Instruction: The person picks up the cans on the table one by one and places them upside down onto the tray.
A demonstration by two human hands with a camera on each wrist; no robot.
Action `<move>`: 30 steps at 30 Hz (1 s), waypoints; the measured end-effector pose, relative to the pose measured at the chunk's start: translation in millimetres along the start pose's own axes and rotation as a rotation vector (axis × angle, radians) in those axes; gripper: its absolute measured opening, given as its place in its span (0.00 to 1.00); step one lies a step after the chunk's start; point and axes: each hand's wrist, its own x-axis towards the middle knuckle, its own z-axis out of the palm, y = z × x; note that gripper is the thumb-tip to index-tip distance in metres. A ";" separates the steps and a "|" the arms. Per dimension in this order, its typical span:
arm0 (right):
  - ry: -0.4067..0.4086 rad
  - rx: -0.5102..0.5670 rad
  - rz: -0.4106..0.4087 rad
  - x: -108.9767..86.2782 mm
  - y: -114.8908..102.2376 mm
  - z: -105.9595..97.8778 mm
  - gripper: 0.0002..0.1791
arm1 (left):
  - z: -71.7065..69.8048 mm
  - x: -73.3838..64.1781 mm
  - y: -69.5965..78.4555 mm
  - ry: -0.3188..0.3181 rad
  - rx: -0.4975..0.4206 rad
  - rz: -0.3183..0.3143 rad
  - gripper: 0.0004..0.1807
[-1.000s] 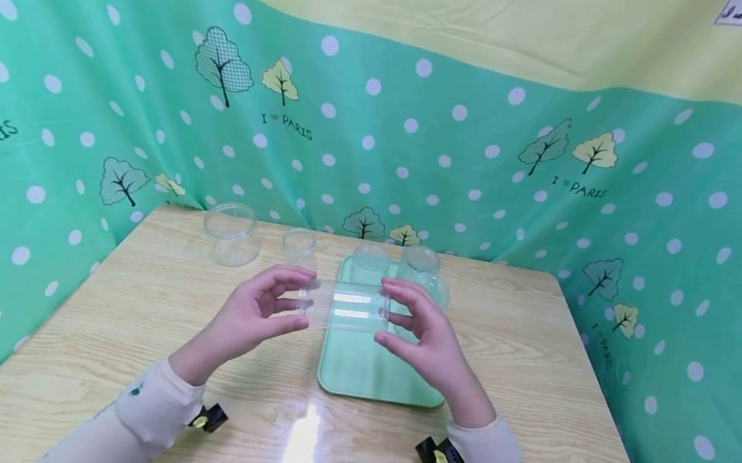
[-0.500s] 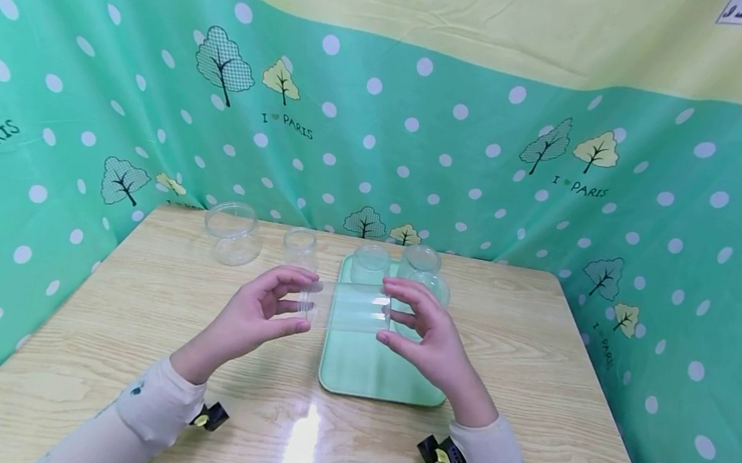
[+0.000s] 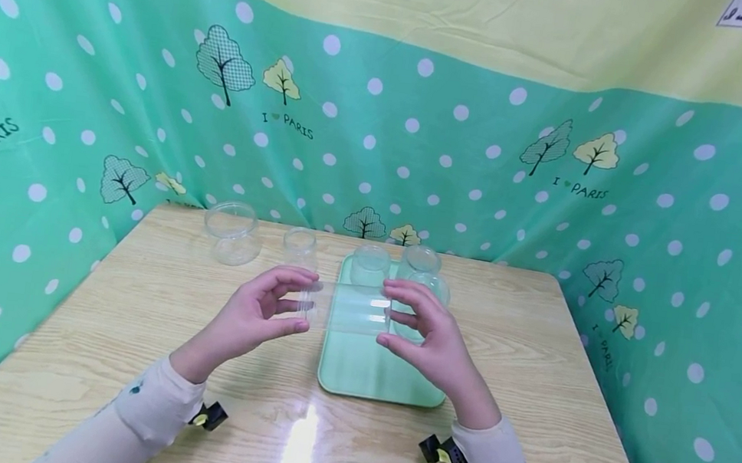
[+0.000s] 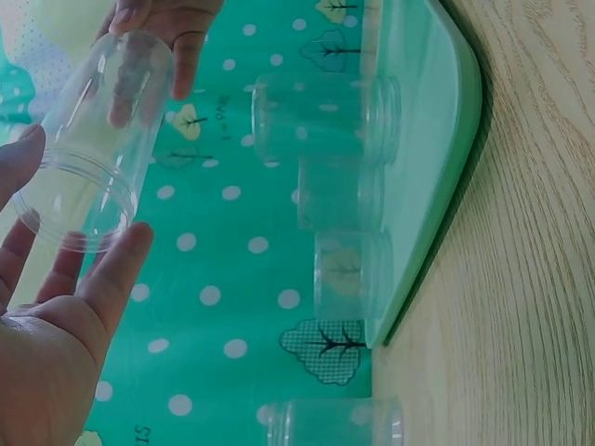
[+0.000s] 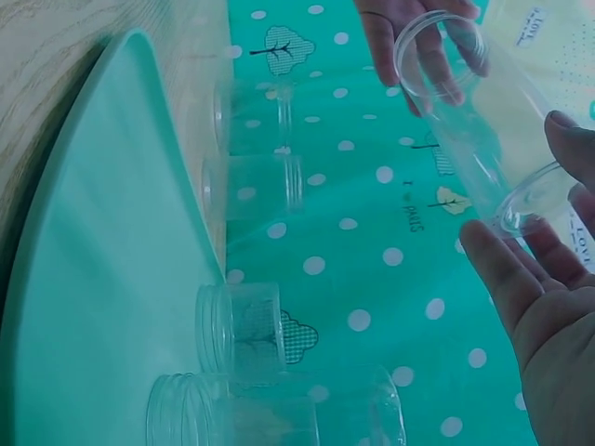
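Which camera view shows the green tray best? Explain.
The head view: it shows most of the green tray from above, though the right hand covers part. The left wrist view shows only a strip, cut off above; the right, a section cut off below.

Clear jar (image 4: pixel 100 144) between both hands (image 4: pixel 58 330)

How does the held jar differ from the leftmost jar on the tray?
The held jar lies sideways; the leftmost jar stands threaded rim down. The held jar is in the air; the leftmost jar sits on the tray. The held jar looks longer than the leftmost jar. Both are clear cylinders.
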 end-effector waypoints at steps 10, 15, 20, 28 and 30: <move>0.002 -0.018 -0.024 0.8 -0.9 -0.4 0.34 | -1.5 0.8 -4.8 0.004 -0.002 0.025 0.31; 0.006 -0.014 -0.019 0.6 0.4 0.1 0.34 | -2.1 0.9 -6.4 0.005 -0.001 0.024 0.31; 0.012 -0.031 -0.012 0.2 1.8 -0.8 0.34 | -1.1 2.4 -4.9 0.005 -0.004 -0.002 0.32; 0.007 -0.053 -0.012 2.4 0.7 -1.8 0.34 | -1.7 2.2 -7.7 0.002 -0.025 -0.006 0.31; 0.007 -0.054 -0.016 3.2 0.7 -1.6 0.34 | -2.3 2.3 -8.2 0.002 -0.028 0.000 0.31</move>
